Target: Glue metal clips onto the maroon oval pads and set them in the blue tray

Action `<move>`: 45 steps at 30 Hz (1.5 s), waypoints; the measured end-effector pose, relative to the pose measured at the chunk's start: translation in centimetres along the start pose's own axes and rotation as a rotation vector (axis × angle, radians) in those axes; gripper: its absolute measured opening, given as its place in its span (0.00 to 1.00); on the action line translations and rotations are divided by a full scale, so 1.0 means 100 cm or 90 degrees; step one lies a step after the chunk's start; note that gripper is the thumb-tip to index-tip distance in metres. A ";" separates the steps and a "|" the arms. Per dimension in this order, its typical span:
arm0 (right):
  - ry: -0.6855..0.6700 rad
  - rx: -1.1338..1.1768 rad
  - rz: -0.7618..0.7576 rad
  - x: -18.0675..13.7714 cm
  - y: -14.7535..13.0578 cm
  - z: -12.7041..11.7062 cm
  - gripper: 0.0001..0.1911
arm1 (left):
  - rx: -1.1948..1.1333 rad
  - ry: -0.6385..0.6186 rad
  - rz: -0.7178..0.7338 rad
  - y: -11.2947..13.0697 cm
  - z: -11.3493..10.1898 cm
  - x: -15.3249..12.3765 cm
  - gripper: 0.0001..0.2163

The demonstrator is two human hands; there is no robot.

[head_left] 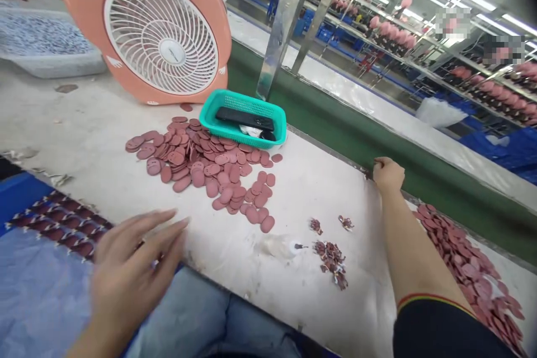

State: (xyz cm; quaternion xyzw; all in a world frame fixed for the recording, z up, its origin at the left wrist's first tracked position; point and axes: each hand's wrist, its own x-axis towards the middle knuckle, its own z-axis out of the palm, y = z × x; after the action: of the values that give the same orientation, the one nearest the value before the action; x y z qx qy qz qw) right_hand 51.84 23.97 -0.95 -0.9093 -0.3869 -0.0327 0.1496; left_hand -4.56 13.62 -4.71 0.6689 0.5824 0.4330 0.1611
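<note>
My left hand (134, 268) is over the near edge of the worktable, its fingers stretched out and apart. Beneath and beside it, rows of dark red pieces (59, 221) lie on blue plastic. Out at the table's far edge, next to the green belt, my right hand (389, 175) is curled closed; whatever its fingers may hold is hidden. Between the hands, a heap of flat reddish-pink oval pieces (205, 162) spreads over the tabletop. A small clear bottle with a dark tip (279, 247) lies nearer me, beside a cluster of small dark red bits (331, 260).
A teal basket (277, 117) with a black object inside stands behind the ovals. An orange animal-shaped fan (222, 39) and a pale tray (50, 64) are at the back left. More ovals (465, 268) lie beyond my right forearm. A metal post (281, 28) rises beside the green belt (335, 117).
</note>
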 end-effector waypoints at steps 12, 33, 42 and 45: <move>-0.056 0.204 -0.397 -0.216 -0.013 -0.049 0.13 | 0.173 -0.151 0.222 0.026 0.048 0.044 0.11; -0.730 0.712 -0.350 -0.394 -0.113 -0.057 0.04 | -0.733 -0.569 -0.559 0.049 -0.030 -0.098 0.15; -0.637 0.745 -0.310 -0.423 -0.104 -0.042 0.05 | -0.957 -0.589 -0.647 0.044 -0.019 -0.132 0.25; -0.253 0.630 -0.282 -0.409 -0.093 -0.031 0.09 | -0.976 -0.557 -0.637 0.043 -0.021 -0.128 0.24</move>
State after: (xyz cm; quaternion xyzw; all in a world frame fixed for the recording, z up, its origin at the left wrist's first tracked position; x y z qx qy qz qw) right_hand 16.82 0.80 -2.88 -0.6169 -0.5581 0.2932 0.4712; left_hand -2.71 0.11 -5.46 0.1646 0.2506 0.2897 0.9089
